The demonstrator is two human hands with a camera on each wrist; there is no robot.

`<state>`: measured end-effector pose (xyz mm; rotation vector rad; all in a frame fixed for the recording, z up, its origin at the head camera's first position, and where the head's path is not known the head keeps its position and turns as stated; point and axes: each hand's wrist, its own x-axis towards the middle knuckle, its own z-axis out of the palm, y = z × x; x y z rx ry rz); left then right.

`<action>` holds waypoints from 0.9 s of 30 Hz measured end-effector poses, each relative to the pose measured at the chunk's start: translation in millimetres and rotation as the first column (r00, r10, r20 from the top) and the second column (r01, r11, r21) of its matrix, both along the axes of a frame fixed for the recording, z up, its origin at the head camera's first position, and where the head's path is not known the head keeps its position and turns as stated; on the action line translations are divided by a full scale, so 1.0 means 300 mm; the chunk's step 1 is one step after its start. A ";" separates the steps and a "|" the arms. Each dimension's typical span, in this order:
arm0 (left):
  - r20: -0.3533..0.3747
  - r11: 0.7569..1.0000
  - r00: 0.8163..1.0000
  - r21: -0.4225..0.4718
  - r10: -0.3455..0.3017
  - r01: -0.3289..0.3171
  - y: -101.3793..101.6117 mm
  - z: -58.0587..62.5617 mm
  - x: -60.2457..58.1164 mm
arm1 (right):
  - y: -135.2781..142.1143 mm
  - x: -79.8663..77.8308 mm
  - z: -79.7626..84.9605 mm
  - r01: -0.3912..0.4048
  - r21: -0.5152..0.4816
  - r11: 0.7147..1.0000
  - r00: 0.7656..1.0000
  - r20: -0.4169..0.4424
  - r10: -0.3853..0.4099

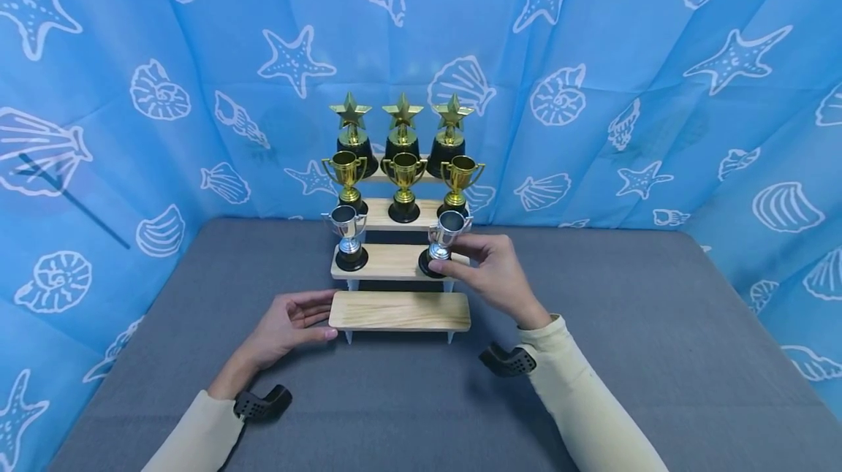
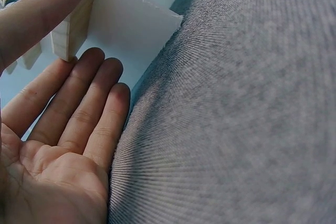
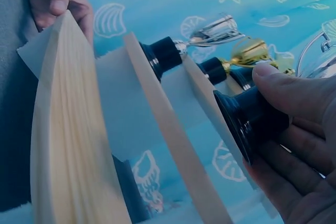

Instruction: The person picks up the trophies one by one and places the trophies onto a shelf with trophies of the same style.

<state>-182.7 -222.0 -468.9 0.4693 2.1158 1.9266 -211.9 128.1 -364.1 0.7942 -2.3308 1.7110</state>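
My right hand (image 1: 490, 275) holds a silver trophy cup (image 1: 447, 227) by its black base (image 3: 252, 119), thumb on one side and fingers on the other. In the right wrist view, a gap shows between that base and the second wooden step (image 1: 388, 261) of the display stand. Another silver trophy cup (image 1: 345, 223) stands at that step's left end. My left hand (image 1: 283, 329) is at the left end of the lowest step (image 1: 399, 311), its fingers fairly straight (image 2: 79, 108) and touching the board's end, the thumb by the front corner.
Three gold trophy cups (image 1: 404, 172) stand on the third step, and three gold star trophies (image 1: 403, 121) on the top one. The stand has white side supports (image 2: 131, 24). A grey cloth (image 1: 368, 413) covers the table, and a blue shell-patterned curtain (image 1: 408, 33) hangs behind.
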 end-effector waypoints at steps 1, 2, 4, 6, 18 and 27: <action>-0.003 1.000 1.000 0.001 -0.002 0.002 -0.001 0.000 0.000 | -0.006 -0.003 -0.002 -0.006 -0.002 1.000 1.000 0.002 0.006; -0.004 1.000 1.000 0.002 -0.003 0.003 -0.001 0.001 0.000 | -0.012 -0.006 -0.003 -0.010 -0.005 1.000 1.000 0.006 0.010; -0.006 1.000 1.000 0.004 -0.005 0.005 -0.001 0.002 0.001 | -0.025 -0.012 -0.004 -0.024 -0.016 1.000 1.000 0.010 0.024; -0.007 1.000 1.000 0.005 -0.007 0.007 -0.001 0.003 0.002 | -0.039 -0.019 -0.004 -0.039 -0.028 0.999 0.999 0.010 0.039; -0.001 1.000 1.000 0.014 -0.011 0.011 0.000 0.003 0.001 | -0.115 -0.048 0.006 -0.041 -0.020 0.999 0.997 0.058 0.042; 0.003 1.000 1.000 0.015 -0.010 0.010 -0.001 0.003 0.000 | -0.140 -0.065 -0.021 -0.052 -0.042 0.998 0.995 0.079 0.055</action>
